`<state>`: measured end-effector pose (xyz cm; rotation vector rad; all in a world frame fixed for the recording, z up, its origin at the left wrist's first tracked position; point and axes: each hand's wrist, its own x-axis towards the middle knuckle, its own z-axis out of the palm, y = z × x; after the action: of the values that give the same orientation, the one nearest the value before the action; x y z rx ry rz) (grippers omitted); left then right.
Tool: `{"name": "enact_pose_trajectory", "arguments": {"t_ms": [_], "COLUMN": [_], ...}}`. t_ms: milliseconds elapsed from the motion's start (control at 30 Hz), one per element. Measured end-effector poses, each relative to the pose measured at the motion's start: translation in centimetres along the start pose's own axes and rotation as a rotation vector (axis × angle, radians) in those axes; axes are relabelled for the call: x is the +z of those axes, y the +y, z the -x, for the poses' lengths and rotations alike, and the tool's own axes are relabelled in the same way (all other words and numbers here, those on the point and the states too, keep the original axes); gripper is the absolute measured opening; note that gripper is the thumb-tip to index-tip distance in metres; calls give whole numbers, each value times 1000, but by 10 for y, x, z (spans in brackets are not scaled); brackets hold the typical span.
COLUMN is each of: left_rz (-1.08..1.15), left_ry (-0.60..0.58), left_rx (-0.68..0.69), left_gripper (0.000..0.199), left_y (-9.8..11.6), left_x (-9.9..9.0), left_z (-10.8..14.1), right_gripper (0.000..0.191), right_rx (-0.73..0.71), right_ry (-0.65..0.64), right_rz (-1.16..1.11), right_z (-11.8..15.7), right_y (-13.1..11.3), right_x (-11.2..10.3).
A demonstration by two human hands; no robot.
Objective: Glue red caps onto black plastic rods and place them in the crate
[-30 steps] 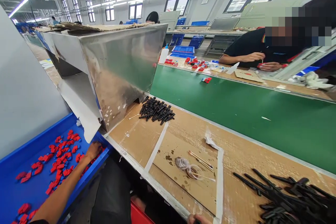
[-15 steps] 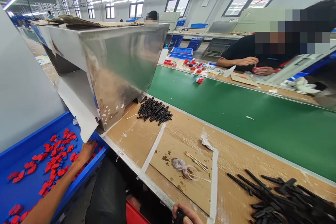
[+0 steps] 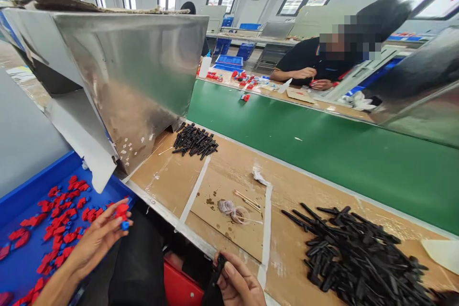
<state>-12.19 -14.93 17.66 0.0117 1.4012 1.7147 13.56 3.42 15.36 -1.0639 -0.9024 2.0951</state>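
Note:
A small red and blue part (image 3: 122,212) is held between the fingertips of my left hand (image 3: 96,241), above the right side of the blue tray (image 3: 34,174). Many similar red and blue pieces (image 3: 59,220) lie scattered in that tray. My right hand (image 3: 238,279), at the bottom centre in front of the table edge, pinches a black part (image 3: 218,270). To its right, a large pile of long black parts (image 3: 362,253) covers the tabletop. A smaller black pile (image 3: 195,141) sits farther back, beside the metal housing.
The metal housing (image 3: 136,67) stands at the back left. A cardboard sheet (image 3: 208,215) holds a small clear dish (image 3: 225,207) and cotton swabs (image 3: 247,200). Beyond the green belt (image 3: 287,129), a person (image 3: 301,57) handles a small red part.
My left hand has risen from the blue tray with a red and blue part. My right hand has come further into view with the black part. The view has shifted to the right.

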Motion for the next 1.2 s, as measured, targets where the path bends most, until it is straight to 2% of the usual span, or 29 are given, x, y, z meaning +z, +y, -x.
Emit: {"name": "enact_pose_trajectory", "arguments": {"t_ms": [100,200,333,433,667,867,1033,1200], "left_rz": [6,-61,-226,-313,-311,-166,-234,-330], "left_ry": [-220,-393,-499,-550,-581,-619,-703,-718], "left_rx": [-10,-9,11,38,101,-14,9,59], "left_gripper": [48,40,32,34,24,24,24,25], "left_y": [-4,-16,-36,-45,-55,-60,-55,-56], "left_x": [53,96,137,156,173,174,174,176], "left_z": [1,-8,-19,-22,-19,-23,-26,-27], "right_gripper": [30,29,23,21,18,17,16,19], "right_rx": [-56,-175,-281,-340,-449,-568,-540,-464], "right_ry": [0,61,104,154,248,244,195,196], "right_rz": [33,84,206,263,346,422,440,418], "right_z": [3,11,17,18,17,14,12,10], "right_y": [-3,-11,-22,-26,-19,-15,-16,-15], "right_x": [11,22,27,23,14,11,8,6]}}
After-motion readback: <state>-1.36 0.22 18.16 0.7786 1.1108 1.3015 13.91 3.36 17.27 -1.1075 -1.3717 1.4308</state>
